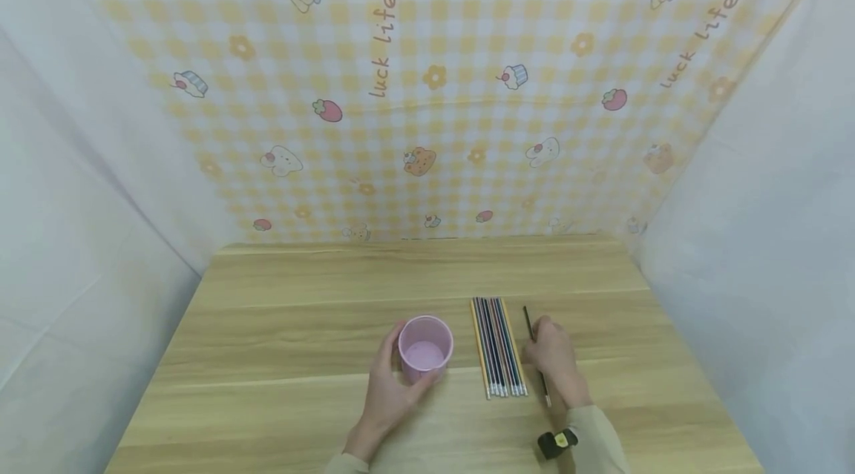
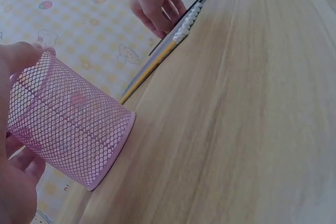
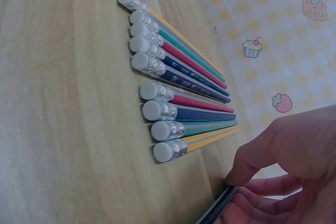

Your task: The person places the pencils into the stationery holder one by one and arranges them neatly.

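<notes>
A pink mesh pen holder (image 1: pixel 425 346) stands upright on the wooden table, and its inside looks bare. My left hand (image 1: pixel 390 392) grips it around the side, thumb in front and fingers behind; the left wrist view shows the holder's mesh wall (image 2: pixel 68 119) up close. To the right, my right hand (image 1: pixel 554 355) pinches a dark pencil (image 1: pixel 544 387) between thumb and fingers. Its eraser end points toward me. Between the hands lies a row of several pencils (image 1: pixel 497 348), side by side, with white erasers (image 3: pixel 152 110) all at the near end.
The light wooden table (image 1: pixel 280 326) spreads out on both sides of the hands. Behind it hangs a yellow checked cloth (image 1: pixel 454 125) with cartoon prints. White sheets (image 1: pixel 755 237) close off the left and right sides. A dark band with a small device (image 1: pixel 557 443) sits on the right wrist.
</notes>
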`<state>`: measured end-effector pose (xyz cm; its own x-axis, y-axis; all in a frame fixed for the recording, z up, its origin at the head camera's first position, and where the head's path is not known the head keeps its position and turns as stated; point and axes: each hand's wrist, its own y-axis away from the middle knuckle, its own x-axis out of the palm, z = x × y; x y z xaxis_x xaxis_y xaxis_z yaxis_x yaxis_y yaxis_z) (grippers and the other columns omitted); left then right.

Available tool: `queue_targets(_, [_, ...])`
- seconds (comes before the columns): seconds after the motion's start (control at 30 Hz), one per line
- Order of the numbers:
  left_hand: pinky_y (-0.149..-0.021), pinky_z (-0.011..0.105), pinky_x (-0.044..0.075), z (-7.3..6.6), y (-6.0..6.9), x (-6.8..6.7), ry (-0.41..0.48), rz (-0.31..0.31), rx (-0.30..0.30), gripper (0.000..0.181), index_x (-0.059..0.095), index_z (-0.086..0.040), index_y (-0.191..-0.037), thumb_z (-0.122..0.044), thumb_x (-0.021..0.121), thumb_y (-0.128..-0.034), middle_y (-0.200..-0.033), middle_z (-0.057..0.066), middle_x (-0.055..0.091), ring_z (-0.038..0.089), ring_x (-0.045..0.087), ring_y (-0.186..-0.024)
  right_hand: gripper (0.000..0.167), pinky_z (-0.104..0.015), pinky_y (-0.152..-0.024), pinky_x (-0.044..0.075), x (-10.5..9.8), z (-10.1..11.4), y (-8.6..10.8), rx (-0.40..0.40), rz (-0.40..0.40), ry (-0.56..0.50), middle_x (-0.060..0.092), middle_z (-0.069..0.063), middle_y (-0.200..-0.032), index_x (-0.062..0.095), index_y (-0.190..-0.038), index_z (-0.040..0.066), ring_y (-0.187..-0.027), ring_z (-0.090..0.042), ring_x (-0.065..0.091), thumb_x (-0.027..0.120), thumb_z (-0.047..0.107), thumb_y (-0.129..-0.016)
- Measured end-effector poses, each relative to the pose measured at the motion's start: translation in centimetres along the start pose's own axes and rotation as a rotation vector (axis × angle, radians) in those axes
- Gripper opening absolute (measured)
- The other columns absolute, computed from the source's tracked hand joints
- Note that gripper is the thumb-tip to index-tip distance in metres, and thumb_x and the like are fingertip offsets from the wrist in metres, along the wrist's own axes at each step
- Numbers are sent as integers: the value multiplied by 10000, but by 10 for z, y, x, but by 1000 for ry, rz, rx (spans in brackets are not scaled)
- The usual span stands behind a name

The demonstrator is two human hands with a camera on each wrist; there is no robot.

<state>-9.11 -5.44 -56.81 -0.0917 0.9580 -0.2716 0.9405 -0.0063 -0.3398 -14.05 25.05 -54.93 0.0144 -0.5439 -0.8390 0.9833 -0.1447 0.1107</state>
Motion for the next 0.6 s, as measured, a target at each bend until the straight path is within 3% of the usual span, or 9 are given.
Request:
queue_targets(0.3, [-1046,603,490,-1,0,2,97,14,-47,937,423,-47,-1485,-234,913,-709,-1411,137,574,367,580,-1285,309,-310,-539,493,-5,-1,-4,30,54,13,623,-151,-823,590,-1001,-80,-683,-240,566,706,81,-763])
queue_targets(0.6, [-1050,620,480,1,-2,1,122,24,-26,912,425,-80,-1479,-228,906,-718,-1401,139,573,376,580,-1282,374,-393,-695,578,-20,2,-12,-4,24,-103,660,-199,-948,605,-1085,-103,-824,-287,626,719,124,-811])
